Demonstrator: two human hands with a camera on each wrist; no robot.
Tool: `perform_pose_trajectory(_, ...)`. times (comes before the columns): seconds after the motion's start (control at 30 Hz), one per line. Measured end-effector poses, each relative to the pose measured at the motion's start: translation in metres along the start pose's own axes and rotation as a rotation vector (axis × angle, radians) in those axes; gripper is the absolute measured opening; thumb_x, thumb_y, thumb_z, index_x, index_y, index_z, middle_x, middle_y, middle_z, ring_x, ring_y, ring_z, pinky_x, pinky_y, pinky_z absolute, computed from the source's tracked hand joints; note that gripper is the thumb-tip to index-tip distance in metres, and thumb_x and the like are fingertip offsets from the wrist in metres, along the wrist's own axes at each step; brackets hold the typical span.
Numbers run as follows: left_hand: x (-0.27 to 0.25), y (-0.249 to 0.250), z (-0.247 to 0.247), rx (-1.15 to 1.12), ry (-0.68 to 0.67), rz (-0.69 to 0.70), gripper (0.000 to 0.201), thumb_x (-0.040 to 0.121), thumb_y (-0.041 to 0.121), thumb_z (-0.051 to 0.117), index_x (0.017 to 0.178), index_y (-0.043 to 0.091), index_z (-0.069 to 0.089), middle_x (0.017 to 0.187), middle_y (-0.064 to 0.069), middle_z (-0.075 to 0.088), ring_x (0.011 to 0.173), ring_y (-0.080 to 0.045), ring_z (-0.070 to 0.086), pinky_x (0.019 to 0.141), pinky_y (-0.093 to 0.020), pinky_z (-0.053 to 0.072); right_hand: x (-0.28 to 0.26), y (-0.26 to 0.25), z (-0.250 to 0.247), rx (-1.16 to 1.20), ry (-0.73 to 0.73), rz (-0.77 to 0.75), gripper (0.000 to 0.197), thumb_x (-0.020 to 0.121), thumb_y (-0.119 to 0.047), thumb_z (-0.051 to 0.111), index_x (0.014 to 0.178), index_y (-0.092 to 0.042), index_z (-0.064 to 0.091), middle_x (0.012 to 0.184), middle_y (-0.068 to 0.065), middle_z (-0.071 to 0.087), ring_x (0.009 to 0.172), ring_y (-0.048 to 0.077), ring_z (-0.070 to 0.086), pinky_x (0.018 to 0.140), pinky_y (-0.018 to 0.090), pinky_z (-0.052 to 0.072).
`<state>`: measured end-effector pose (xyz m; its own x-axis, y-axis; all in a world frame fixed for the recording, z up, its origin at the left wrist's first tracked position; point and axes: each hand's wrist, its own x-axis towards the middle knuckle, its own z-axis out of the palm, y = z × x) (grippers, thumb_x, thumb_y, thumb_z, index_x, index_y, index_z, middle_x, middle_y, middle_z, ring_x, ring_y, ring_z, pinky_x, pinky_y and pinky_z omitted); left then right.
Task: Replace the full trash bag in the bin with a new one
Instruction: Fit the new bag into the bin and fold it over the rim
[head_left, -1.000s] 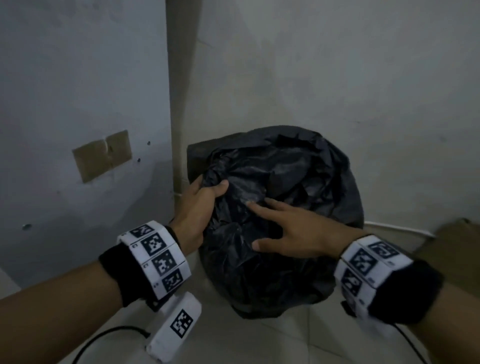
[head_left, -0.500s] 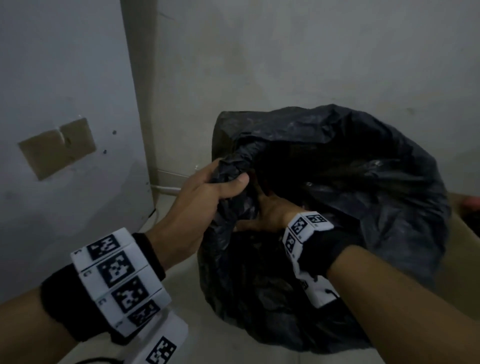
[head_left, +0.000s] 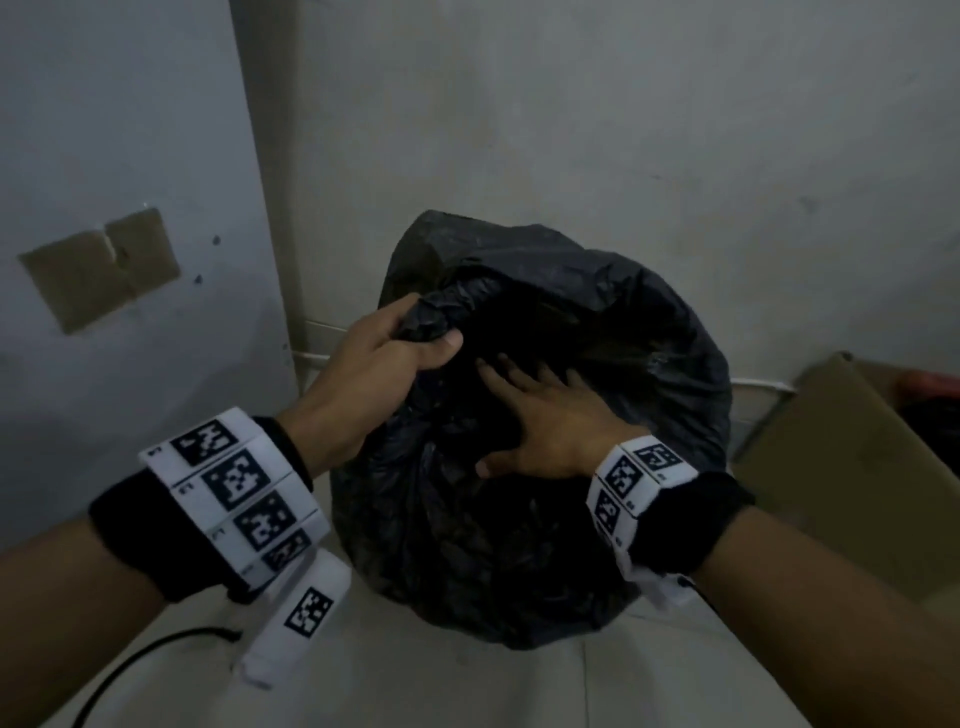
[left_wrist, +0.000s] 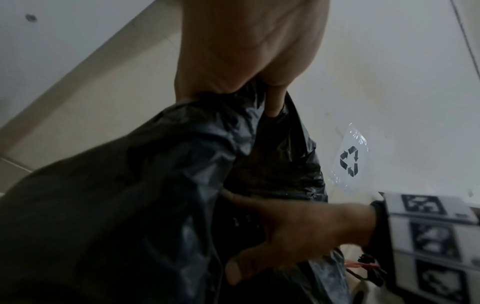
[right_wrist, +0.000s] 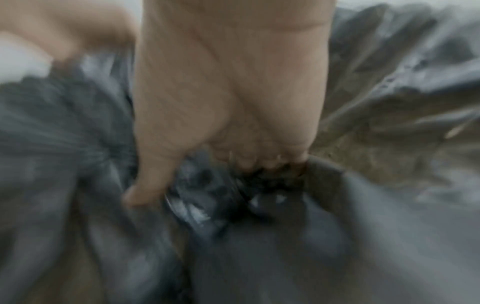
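Observation:
A full black trash bag stands on the floor in the wall corner; whatever bin is under it is hidden. My left hand grips a bunched fold of plastic at the bag's upper left edge, thumb over the top. The left wrist view shows that fold running out from under my left hand's fingers. My right hand lies on the bag's top just right of that grip, fingers spread and pointing into a dark fold. The right wrist view is blurred, with the right hand's fingertips against the plastic.
An open cardboard box sits on the floor to the right of the bag. A black cable runs across the pale floor at the lower left. A brown patch marks the left wall. A recycling sticker shows on a white surface.
My right hand has drawn back out of the bag's fold and now lies flat with fingers spread. My left hand keeps its grip on the bunched plastic.

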<state>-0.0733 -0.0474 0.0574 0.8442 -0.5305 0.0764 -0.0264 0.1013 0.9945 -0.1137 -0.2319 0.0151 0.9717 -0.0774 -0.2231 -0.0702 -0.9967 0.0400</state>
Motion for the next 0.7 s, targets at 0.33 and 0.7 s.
perform_pose_trajectory(0.33, -0.021, 0.021, 0.008, 0.107, -0.097, 0.061, 0.023, 0.092, 0.017, 0.062, 0.112, 0.026, 0.066, 0.110, 0.012, 0.071, 0.106, -0.011, 0.065, 0.096, -0.033, 0.049, 0.008, 0.026, 0.040, -0.058, -0.200, 0.273, 0.113, 0.066, -0.089, 0.046, 0.152, -0.039, -0.008, 0.164, -0.002, -0.002, 0.149, 0.032, 0.001, 0.116, 0.053, 0.004)
perform_pose_trajectory(0.7, -0.032, 0.031, 0.028, 0.128, -0.179, 0.164, 0.018, 0.091, 0.013, 0.062, 0.107, 0.019, 0.067, 0.108, 0.006, 0.071, 0.104, -0.012, 0.066, 0.095, -0.033, 0.049, 0.007, 0.050, 0.063, -0.105, -0.090, 0.399, 0.074, 0.093, -0.066, 0.035, 0.153, -0.025, 0.022, 0.161, 0.005, 0.018, 0.148, 0.030, 0.014, 0.120, 0.048, 0.009)
